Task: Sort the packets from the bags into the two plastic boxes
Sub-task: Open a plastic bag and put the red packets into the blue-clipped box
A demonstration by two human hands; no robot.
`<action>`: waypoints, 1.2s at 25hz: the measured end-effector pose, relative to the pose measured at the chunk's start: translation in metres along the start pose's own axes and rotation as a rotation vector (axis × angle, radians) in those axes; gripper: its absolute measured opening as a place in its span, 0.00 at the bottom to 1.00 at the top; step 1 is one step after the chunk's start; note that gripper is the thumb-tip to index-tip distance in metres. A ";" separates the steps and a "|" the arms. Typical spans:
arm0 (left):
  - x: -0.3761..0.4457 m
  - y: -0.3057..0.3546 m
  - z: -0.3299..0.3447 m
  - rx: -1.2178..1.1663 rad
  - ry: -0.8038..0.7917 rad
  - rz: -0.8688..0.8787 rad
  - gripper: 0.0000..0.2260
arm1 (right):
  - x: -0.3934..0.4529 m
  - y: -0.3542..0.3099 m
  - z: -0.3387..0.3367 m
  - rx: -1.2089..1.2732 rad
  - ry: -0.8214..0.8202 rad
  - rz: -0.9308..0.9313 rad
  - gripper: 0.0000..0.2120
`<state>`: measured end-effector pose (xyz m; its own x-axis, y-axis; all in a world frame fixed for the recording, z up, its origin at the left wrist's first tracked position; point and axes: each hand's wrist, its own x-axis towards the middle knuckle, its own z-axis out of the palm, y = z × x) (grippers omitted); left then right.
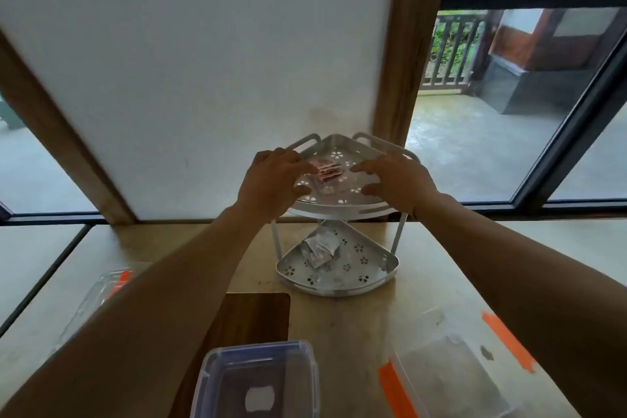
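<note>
A white two-tier corner rack (339, 210) stands on the table against the wall. A clear bag of red packets (326, 173) lies on its top tier. My left hand (271, 180) and my right hand (400, 180) hover at either side of that bag, fingers spread; the left fingertips reach the bag's edge. A clear bag of white packets (320, 248) lies on the lower tier. A blue-rimmed plastic box (258, 380) sits near the front edge. A clear box with orange clips (448, 380) sits to its right.
A dark wooden board (251, 319) lies under the blue-rimmed box. A clear lid with an orange clip (101, 292) rests at the left, partly behind my forearm. Orange tape (505, 343) marks the table at right. Windows flank the wall.
</note>
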<state>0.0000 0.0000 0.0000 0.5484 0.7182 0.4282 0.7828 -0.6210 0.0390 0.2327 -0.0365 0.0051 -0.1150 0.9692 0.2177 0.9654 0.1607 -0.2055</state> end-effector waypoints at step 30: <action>-0.027 0.051 -0.076 -0.685 0.321 -0.418 0.03 | -0.048 -0.044 -0.063 0.286 0.328 -0.065 0.13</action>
<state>0.0030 -0.0746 0.0590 0.0646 0.8706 0.4877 0.4951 -0.4523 0.7418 0.2105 -0.1015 0.0637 -0.0481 0.8526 0.5204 0.8494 0.3090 -0.4278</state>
